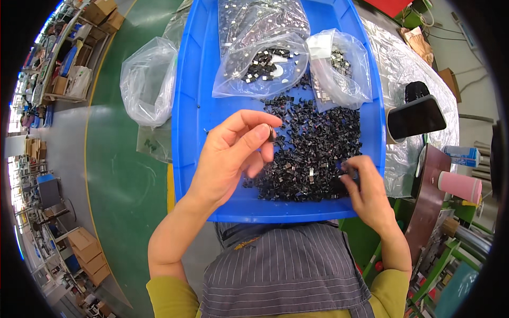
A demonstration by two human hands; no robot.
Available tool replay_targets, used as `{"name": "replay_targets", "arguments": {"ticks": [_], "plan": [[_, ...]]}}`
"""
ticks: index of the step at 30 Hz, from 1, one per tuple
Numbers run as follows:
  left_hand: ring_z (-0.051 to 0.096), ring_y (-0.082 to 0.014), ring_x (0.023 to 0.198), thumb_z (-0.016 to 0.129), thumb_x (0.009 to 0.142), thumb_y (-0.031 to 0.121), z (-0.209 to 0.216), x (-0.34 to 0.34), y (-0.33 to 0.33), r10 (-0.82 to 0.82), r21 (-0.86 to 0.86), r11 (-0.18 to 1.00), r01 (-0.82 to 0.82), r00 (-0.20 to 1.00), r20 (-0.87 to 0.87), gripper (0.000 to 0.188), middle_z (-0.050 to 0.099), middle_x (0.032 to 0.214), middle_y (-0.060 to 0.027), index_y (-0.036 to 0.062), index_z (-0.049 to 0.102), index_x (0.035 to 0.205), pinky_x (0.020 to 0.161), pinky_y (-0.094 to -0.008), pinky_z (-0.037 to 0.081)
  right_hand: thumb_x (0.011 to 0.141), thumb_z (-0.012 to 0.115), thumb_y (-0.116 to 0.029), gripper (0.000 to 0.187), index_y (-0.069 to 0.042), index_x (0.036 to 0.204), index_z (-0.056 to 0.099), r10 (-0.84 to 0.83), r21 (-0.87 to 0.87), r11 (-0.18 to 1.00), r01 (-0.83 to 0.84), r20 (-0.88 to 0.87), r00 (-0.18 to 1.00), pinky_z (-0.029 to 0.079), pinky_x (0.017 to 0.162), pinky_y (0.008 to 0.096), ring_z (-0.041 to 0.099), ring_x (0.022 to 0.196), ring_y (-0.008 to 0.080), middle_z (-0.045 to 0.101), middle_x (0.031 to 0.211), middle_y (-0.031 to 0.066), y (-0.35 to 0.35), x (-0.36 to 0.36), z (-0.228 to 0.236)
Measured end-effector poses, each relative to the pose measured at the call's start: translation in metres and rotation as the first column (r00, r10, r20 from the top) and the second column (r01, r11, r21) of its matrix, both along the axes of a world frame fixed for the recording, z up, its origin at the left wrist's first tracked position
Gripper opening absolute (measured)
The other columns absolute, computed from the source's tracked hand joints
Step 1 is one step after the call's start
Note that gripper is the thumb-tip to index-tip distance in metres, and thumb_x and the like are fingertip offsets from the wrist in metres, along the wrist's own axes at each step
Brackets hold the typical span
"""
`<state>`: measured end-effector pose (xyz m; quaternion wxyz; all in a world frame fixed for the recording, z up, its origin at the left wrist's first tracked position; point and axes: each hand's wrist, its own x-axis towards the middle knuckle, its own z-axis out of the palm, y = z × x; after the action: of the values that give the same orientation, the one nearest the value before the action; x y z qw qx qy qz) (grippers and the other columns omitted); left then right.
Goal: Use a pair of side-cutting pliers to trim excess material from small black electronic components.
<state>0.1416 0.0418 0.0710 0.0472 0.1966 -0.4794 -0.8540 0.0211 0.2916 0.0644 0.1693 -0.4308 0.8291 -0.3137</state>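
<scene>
- A small dark part (272, 133) is pinched between thumb and forefinger of the left hand (233, 148), the other fingers being loosely curled; it is held up above the tray, apparently so that it can be seen apart from the rest.
- The right hand (368, 193) is lowered to the right edge of the pile (313, 153). Its fingers are bent toward the thumb; whether anything is pinched there cannot be told.
- The pile of black parts is spread over the near right portion of the blue tray (183, 106), presumably so that single pieces can be reached; the parts seem to be kept from straying by the raised walls.
- At the tray's far end, a clear bag (254, 87) with black and pale parts and a smaller bag (342, 63) are laid side by side, perhaps to leave the near space to the hands.
- Outside the left wall, another clear bag (148, 79) is placed.
- A phone (417, 117) is propped at the right, its screen dark.
</scene>
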Motion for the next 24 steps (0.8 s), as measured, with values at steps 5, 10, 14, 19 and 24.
{"name": "replay_targets", "arguments": {"ticks": [5,10,14,19,24], "plan": [[0.054,-0.0075,0.051,0.051,0.097,0.012,-0.004,0.003,0.01,0.077,-0.159,0.984,-0.081,0.997,-0.029,0.012,0.063,0.081,-0.0081,0.0028,0.049,0.104,0.042,-0.0176,0.034,0.08,0.064,-0.001,0.011,-0.001,0.089,0.057,0.122,-0.125,0.989,-0.08,0.372,0.92,0.044,0.073,0.0336,0.055,0.082,0.0248,0.054,0.085,0.0111,-0.041,-0.017,0.028],[0.056,-0.0093,0.053,0.047,0.097,0.006,0.002,0.006,0.023,0.133,-0.258,0.954,-0.154,0.986,-0.096,0.017,0.064,0.087,-0.0105,0.0004,0.042,0.112,0.045,-0.0183,0.039,0.08,0.066,-0.006,0.023,-0.003,0.097,0.051,0.234,-0.017,0.972,-0.235,0.194,0.953,0.041,0.076,0.0402,0.05,0.091,0.0335,0.051,0.099,0.0157,-0.081,-0.01,0.015],[0.061,-0.0112,0.061,0.05,0.094,0.002,-0.004,0.007,0.021,0.144,-0.541,0.817,-0.2,0.979,-0.145,0.023,0.065,0.086,-0.0116,-0.0012,0.043,0.116,0.048,-0.0194,0.043,0.078,0.067,-0.003,0.032,-0.003,0.104,0.049,0.291,-0.112,0.951,-0.289,0.006,0.957,0.04,0.08,0.0416,0.051,0.093,0.0338,0.054,0.098,0.0148,-0.091,-0.007,0.004],[0.063,-0.0134,0.063,0.055,0.088,-0.004,-0.011,0.005,0.022,0.089,-0.75,0.619,-0.232,0.97,-0.226,0.031,0.067,0.085,-0.0129,-0.0027,0.047,0.119,0.054,-0.0238,0.05,0.079,0.066,-0.002,0.031,-0.004,0.106,0.049,0.268,-0.054,0.963,-0.263,0.158,0.95,0.04,0.084,0.0395,0.052,0.095,0.0319,0.055,0.097,0.0122,-0.093,-0.008,0.006],[0.067,-0.0221,0.068,0.06,0.083,-0.004,-0.01,0.003,0.022,0.044,-0.825,0.533,-0.191,0.979,-0.199,0.038,0.065,0.084,-0.0141,0.0002,0.052,0.12,0.055,-0.0312,0.051,0.082,0.064,-0.004,0.032,-0.002,0.11,0.048,0.254,-0.023,0.965,-0.263,0.349,0.902,0.041,0.085,0.0397,0.052,0.095,0.0327,0.054,0.098,0.0136,-0.095,-0.01,0.008]]}}
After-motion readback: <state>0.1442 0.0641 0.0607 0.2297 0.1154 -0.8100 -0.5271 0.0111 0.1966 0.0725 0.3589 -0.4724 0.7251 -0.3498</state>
